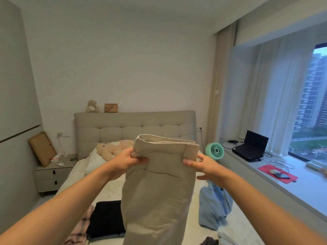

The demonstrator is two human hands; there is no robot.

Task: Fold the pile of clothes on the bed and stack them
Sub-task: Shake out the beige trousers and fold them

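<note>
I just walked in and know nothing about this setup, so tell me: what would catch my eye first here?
First, the beige trousers held up in mid-air at the centre, the left hand and the right hand each gripping a side of the waistband. Behind them, a big teddy bear lies on the bed near the headboard. On the sill at the right stand a mint-green fan and an open laptop.

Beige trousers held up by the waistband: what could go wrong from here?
1. The beige trousers hang in the air, pinched by the left hand and right hand; a slip could misalign the legs.
2. Laid down, they might cover the black folded garment or the blue shirt.
</note>
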